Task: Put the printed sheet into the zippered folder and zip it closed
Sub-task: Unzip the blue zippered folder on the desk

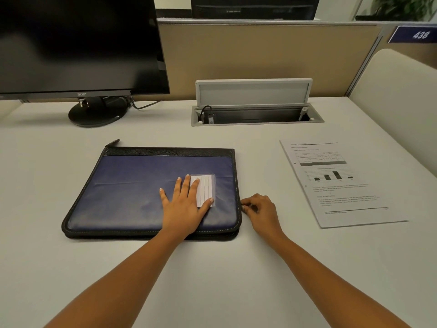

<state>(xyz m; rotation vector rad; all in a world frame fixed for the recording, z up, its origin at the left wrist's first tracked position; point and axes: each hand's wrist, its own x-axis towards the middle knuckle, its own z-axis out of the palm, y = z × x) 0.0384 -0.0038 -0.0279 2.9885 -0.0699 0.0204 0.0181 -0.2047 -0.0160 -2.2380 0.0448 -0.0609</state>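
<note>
I look down on a pale grey desk (212,268) in an office cubicle, closed off at the back by a beige partition (260,50). A dark monitor (78,43) stands on its round foot at the back left. In the middle of the back edge a cable tray (255,116) is sunk into the desk, with its lid propped up. A blue sign (417,34) reading 438 hangs at the far right.

The zippered folder (132,197) lies flat in front of me. It is blue with a black border and its cover is down. I rest my left hand (183,205) palm-down on the cover with the fingers straight and spread. Two of them lie over a lined label card (204,189) in its clear pocket.

My right hand (261,209) sits against the folder's right edge, near the front corner. The fingers are curled and the fingertips are pinched together on the zipper track. My own fingers hide the pull tab, so I cannot tell whether I have it.

The printed sheet (338,185) lies on the bare desk to the right, well apart from the folder. It faces up and is slightly skewed, and a table, a bar chart and blocks of text show on it. Neither hand touches it.
</note>
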